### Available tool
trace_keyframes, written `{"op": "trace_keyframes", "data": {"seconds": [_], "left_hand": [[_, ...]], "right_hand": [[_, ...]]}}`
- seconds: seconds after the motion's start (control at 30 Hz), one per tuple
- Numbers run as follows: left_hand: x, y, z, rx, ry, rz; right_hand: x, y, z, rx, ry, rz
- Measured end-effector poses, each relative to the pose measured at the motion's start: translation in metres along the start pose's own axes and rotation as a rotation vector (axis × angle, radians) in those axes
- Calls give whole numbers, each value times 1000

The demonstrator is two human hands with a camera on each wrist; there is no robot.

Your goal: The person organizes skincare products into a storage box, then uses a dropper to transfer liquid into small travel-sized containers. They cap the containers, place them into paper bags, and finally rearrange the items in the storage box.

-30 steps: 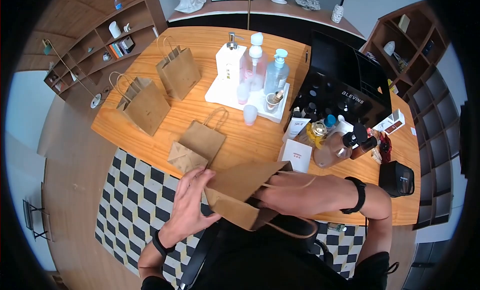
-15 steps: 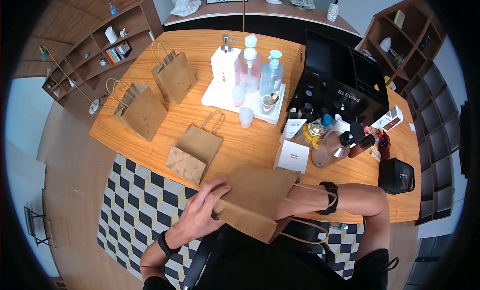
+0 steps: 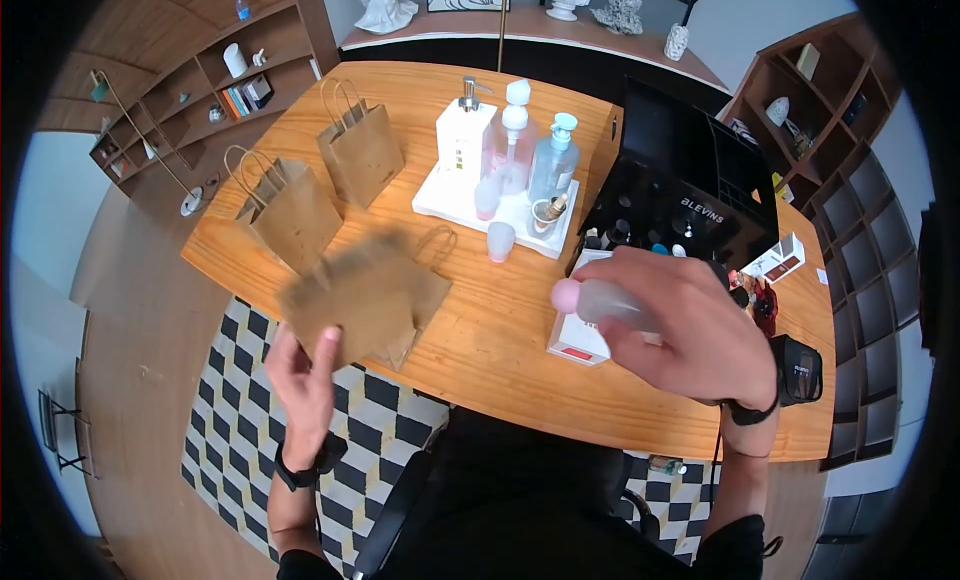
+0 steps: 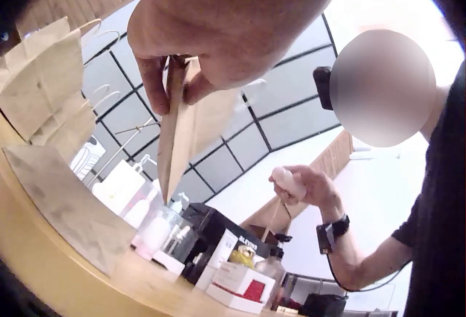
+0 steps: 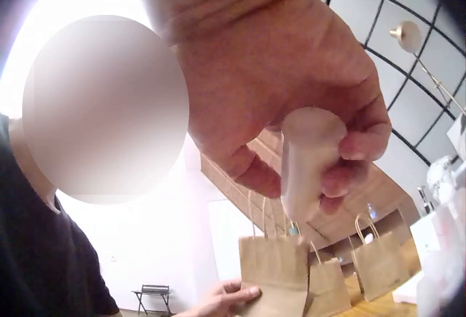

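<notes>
My left hand (image 3: pixel 305 390) pinches the edge of a brown paper bag (image 3: pixel 350 305) between thumb and fingers, over the table's front left. In the head view the bag is blurred and overlaps another brown paper bag (image 3: pixel 430 298) lying on the table; the left wrist view shows the held bag (image 4: pixel 191 113) edge-on. My right hand (image 3: pixel 690 325) curls its fingers around a small translucent bottle (image 3: pixel 612 302) with a pink cap (image 3: pixel 566 296), above a white box (image 3: pixel 578 338). Part of the bottle (image 5: pixel 312 160) hides behind the fingers in the right wrist view.
Two paper bags (image 3: pixel 290 215) stand at the left of the wooden table. A white tray (image 3: pixel 455 206) with pump bottles sits mid-table, a small frosted cup (image 3: pixel 501 242) before it. A black case (image 3: pixel 665 180) and a black pouch (image 3: pixel 800 370) are at right.
My right hand has come out of the paper bag with the small bottle and moved right, over the white box. My left hand has carried the bag left.
</notes>
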State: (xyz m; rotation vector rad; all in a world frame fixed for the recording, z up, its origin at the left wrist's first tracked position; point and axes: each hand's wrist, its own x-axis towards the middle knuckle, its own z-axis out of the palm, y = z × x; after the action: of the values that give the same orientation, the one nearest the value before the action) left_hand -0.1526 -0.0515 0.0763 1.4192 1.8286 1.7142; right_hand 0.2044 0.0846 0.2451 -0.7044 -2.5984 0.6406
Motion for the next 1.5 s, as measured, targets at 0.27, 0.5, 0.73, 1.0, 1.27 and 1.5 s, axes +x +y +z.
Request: {"op": "trace_keyframes", "data": {"seconds": [0.27,0.5,0.73,1.0,1.27,1.5], "left_hand": [[27,6,9,597,284,397],[-4,-32,64,839,-339,515],[3,-17,51,985,-321,419],[4,-49,55,855,-425,265],[8,-48,63,979,-340,167],[9,-46,62,976,-346,166]], "right_hand": [[20,28,44,-55,-77,231],[42,54,53,-20,-2,263],[49,79,66,-20,16,335],[59,74,108,-386,35,190],[79,99,121,-420,25,180],[95,115,129,-482,-35,276]]}}
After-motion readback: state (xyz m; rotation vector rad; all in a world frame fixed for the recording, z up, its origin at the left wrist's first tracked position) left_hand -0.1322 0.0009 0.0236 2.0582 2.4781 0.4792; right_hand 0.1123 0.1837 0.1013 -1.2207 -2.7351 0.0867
